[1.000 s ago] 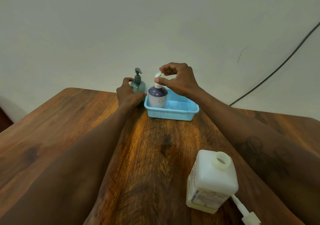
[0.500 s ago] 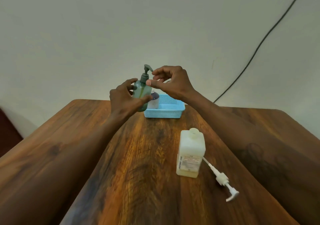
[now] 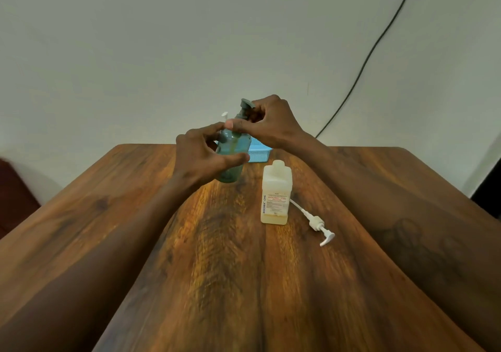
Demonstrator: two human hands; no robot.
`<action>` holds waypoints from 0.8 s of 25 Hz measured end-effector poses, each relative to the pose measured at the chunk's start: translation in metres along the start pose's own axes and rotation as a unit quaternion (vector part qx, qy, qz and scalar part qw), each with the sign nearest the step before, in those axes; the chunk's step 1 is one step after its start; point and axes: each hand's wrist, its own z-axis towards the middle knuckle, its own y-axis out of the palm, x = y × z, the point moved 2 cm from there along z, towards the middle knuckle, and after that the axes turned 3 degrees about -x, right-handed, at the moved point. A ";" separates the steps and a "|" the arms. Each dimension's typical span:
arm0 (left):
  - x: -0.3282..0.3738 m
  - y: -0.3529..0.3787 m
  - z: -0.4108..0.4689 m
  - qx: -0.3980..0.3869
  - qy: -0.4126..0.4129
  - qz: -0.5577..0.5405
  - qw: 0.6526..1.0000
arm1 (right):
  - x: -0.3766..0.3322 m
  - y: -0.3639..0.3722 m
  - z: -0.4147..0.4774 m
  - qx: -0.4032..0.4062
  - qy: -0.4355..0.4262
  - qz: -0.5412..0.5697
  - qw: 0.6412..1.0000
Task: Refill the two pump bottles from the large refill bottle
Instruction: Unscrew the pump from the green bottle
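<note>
Head view: on a glossy, dark-grained wooden table (image 3: pixel 217 270), the left hand (image 3: pixel 200 153) curls its thumb and fingers round the rounded, translucent green pump bottle (image 3: pixel 233 151), which tilts slightly, toward the far edge. The right hand (image 3: pixel 271 124) is at the top of the same bottle, its bent fingers pinching the grey pump neck. Behind both hands, a blue perforated plastic basket (image 3: pixel 260 153) sits at the far edge. Just right of the green bottle, the squarish, milky refill bottle (image 3: pixel 276 194) stands upright with its neck uncapped. A slim white pump (image 3: pixel 315 221) lies beside it.
</note>
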 end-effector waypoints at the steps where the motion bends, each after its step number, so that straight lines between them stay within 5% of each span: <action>1: 0.004 -0.005 -0.006 -0.027 -0.010 -0.025 0.999 | -0.005 -0.002 -0.006 -0.011 -0.001 -0.001 1.000; 4: 0.012 -0.023 -0.026 -0.099 -0.061 -0.119 0.986 | -0.021 -0.006 -0.025 -0.075 -0.027 0.049 0.996; 8: 0.022 -0.041 -0.046 -0.128 -0.076 -0.104 0.983 | -0.034 -0.011 -0.043 -0.186 0.018 0.234 0.954; 15: 0.038 -0.061 -0.075 -0.132 -0.026 0.056 0.989 | -0.050 0.001 -0.052 -0.067 -0.019 -0.038 0.997; 20: 0.023 -0.060 -0.076 -0.151 -0.019 0.040 0.987 | -0.049 0.000 -0.055 -0.220 -0.002 0.090 0.971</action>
